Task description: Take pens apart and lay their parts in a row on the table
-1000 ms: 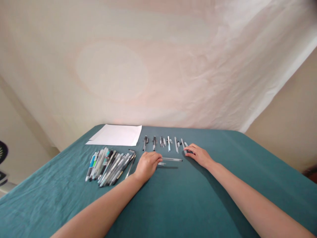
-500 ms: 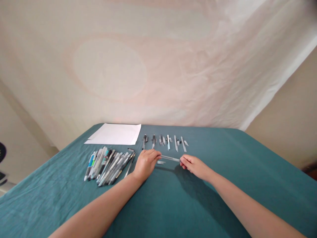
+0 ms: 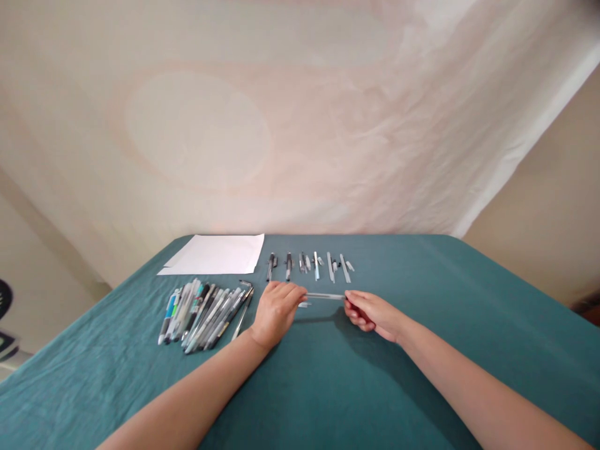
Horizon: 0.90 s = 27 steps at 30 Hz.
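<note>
Between my hands a slim, clear pen (image 3: 325,296) is held nearly level above the cloth. My left hand (image 3: 277,310) pinches its left end, and my right hand (image 3: 370,312) has its right end between thumb and fingertips. The ends themselves are hidden by my fingers. A small clear pen cap (image 3: 304,305) lies on the cloth just right of my left fingers, partly covered by them. Left of my left hand is a pile of pens (image 3: 206,315), mostly clear and grey, with some blue, green and black.
Beyond my hands, several pens (image 3: 317,267) lie apart in a row with small caps or parts beside them. White paper sheets (image 3: 215,254) rest at the back left of the green-covered table (image 3: 422,281). A pale sheet (image 3: 319,125) hangs behind the table.
The pen has turned from sloping down to the right to nearly level. My right hand has shifted slightly right and its grip shows more curled fingers. My left hand keeps its hold.
</note>
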### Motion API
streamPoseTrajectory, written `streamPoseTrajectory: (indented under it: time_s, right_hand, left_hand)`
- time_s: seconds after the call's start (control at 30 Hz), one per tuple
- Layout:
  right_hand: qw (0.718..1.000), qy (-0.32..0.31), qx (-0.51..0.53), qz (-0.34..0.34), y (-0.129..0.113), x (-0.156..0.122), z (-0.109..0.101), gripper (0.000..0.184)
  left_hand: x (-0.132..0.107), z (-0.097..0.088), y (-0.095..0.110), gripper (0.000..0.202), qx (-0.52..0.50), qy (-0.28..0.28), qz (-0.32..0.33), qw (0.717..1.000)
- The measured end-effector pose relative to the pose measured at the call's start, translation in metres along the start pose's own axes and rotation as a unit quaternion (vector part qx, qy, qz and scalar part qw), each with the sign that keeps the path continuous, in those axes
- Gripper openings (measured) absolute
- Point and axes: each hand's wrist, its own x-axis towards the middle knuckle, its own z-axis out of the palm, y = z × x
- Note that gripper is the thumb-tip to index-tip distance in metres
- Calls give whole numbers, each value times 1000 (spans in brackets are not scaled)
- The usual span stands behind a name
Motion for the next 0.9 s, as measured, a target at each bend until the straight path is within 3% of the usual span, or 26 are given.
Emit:
streamPoseTrajectory:
  time_s: [0.27, 0.47, 0.67, 0.9]
  right_hand:
    - [993, 77, -49, -70, 3, -1, 7, 39]
    - [984, 118, -63, -117, 8, 3, 11, 41]
    - [978, 118, -99, -139, 10, 4, 9, 41]
    - [954, 122, -212, -172, 5, 3, 5, 39]
  left_hand:
    - [-1, -1, 7, 19, 28, -29, 45, 998]
    - [-2, 2, 6, 19, -24, -23, 22, 999]
    - [-2, 3, 4, 19, -48, -21, -4, 999]
    - [0, 7, 0, 23, -57, -31, -59, 996]
